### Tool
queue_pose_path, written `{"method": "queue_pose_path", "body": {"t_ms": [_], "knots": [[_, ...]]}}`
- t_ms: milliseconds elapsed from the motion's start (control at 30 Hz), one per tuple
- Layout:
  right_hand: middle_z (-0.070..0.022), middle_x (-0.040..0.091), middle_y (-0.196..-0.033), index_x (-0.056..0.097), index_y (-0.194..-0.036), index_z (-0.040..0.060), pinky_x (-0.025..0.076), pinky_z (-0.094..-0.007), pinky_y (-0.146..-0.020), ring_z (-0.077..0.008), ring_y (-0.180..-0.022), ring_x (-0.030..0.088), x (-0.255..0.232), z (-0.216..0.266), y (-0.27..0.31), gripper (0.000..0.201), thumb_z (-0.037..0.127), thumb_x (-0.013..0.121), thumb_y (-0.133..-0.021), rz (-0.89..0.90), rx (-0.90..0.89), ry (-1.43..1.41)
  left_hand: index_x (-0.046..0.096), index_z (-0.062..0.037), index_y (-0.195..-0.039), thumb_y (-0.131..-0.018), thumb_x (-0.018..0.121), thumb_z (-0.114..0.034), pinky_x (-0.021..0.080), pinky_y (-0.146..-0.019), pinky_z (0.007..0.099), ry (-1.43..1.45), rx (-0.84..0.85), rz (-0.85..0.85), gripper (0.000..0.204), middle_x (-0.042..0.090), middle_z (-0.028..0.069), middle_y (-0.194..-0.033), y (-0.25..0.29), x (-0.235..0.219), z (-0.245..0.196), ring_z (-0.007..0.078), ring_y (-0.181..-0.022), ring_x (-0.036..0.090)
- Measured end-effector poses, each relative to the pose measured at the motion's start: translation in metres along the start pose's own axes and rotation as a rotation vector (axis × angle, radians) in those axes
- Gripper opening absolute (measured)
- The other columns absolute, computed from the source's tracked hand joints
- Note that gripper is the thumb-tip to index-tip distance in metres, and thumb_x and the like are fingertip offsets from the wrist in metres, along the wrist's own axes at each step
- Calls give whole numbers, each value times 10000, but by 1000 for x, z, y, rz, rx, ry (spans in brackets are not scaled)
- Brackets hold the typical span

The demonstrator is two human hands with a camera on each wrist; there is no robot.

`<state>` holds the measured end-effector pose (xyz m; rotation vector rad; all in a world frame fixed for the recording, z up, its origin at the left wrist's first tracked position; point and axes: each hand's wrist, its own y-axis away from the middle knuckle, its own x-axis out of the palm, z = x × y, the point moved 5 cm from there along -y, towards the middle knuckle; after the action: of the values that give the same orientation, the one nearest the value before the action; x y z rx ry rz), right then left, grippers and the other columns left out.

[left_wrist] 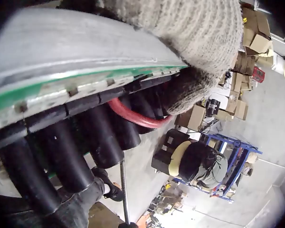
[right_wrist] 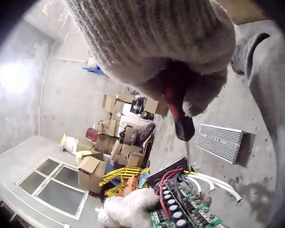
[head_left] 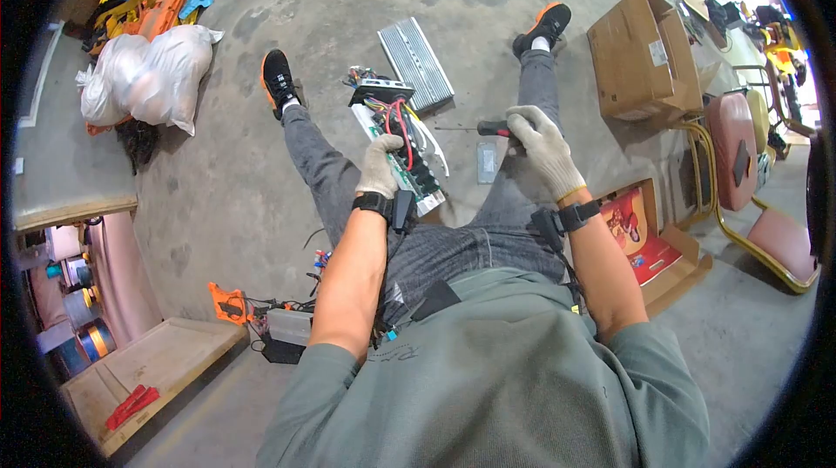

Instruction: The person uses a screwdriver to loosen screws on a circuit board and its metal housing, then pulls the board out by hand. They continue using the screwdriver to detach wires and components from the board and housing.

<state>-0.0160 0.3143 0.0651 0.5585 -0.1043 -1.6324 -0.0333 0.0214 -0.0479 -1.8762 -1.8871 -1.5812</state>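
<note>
My gloved left hand [head_left: 380, 168] grips a circuit board [head_left: 429, 203] by its side, above my lap. Red, yellow and white wires and a black end plate [head_left: 383, 91] are attached at its far end. Close up in the left wrist view, a row of black cylindrical capacitors [left_wrist: 66, 161] lines the green board edge, beside a silver metal bar [left_wrist: 76, 42]. In my gloved right hand [head_left: 542, 148] is a screwdriver [head_left: 494, 128] with a red and black handle, its thin shaft pointing left toward the board. The right wrist view shows the shaft [right_wrist: 187, 159] overlapping the wires.
A ribbed silver metal case [head_left: 416, 63] lies on the floor beyond the board. Between my legs is a small flat plate [head_left: 487, 163]. A cardboard box [head_left: 640, 54] and chairs [head_left: 733, 154] stand right; white sacks [head_left: 161, 76] lie left, a wooden tray [head_left: 157, 372] lower left.
</note>
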Motion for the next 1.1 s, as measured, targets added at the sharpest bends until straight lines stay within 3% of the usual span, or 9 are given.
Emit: {"method": "queue_pose_path", "body": {"t_ms": [100, 233, 433, 667, 767, 833, 900, 1000, 1100], "knots": [[-70, 712, -974, 675, -1245, 2, 536, -297, -760, -131, -794, 650, 0, 3, 2, 368, 281, 645, -1008, 26, -28, -32, 682, 17, -1067, -793, 590, -102, 637, -700, 460, -4, 42, -21, 312, 708, 159, -866, 3, 2, -1, 323, -698, 705], [-70, 692, -952, 652, -1254, -26, 522, -275, -710, -112, -760, 628, 7, 7, 4, 374, 240, 674, -991, 115, 21, -208, 677, 28, -1074, -801, 604, -84, 652, -744, 464, 3, -15, 30, 304, 733, 180, -922, -1, 3, 0, 329, -776, 740], [-57, 667, -908, 620, -1263, -48, 508, -256, -672, -95, -740, 608, 15, 27, 9, 410, 207, 725, -959, 188, -49, -214, 694, 20, -991, -820, 630, -67, 659, -688, 467, -36, -24, 63, 202, 732, 158, -840, 10, 20, -3, 320, -692, 738], [-61, 674, -950, 616, -1269, -43, 554, -266, -706, -100, -792, 630, 13, 40, 12, 417, 207, 735, -956, 206, -71, -323, 722, 7, -930, -849, 636, -43, 598, -779, 334, -167, 18, 174, 128, 737, 96, -857, 35, 57, -22, 204, -776, 714], [-69, 675, -967, 612, -1274, -45, 571, -267, -703, -105, -800, 635, 8, 35, 12, 419, 206, 733, -962, 204, -73, -373, 672, 47, -1028, -805, 554, -74, 599, -682, 405, -314, 84, 119, 280, 697, 149, -852, 44, 75, -36, 272, -704, 691], [-74, 676, -976, 607, -1280, -46, 578, -268, -698, -108, -804, 638, 2, 35, 15, 425, 208, 733, -964, 202, -67, -421, 673, 50, -1031, -809, 552, -73, 598, -680, 405, -400, 120, 142, 281, 699, 149, -853, 41, 78, -48, 271, -705, 692], [-86, 683, -998, 591, -1299, -50, 588, -270, -688, -119, -817, 646, -2, 33, 20, 445, 214, 734, -970, 213, -28, -420, 674, 52, -1034, -814, 550, -73, 596, -677, 405, -481, 155, 163, 282, 700, 149, -854, 40, 77, -57, 269, -707, 692], [-93, 689, -1020, 579, -1326, -37, 572, -262, -685, -120, -822, 648, 0, 30, 20, 436, 207, 711, -990, 268, 31, -481, 687, 38, -1038, -796, 585, -51, 592, -665, 387, -483, 46, 126, 277, 698, 138, -863, 33, 67, -64, 248, -698, 682], [-94, 693, -1029, 589, -1329, -15, 553, -259, -684, -114, -817, 642, 12, 24, 15, 394, 198, 680, -1010, 321, 34, -507, 688, 25, -1050, -787, 596, -32, 589, -660, 378, -460, 89, 133, 284, 694, 125, -863, 25, 50, -66, 233, -689, 674]]}}
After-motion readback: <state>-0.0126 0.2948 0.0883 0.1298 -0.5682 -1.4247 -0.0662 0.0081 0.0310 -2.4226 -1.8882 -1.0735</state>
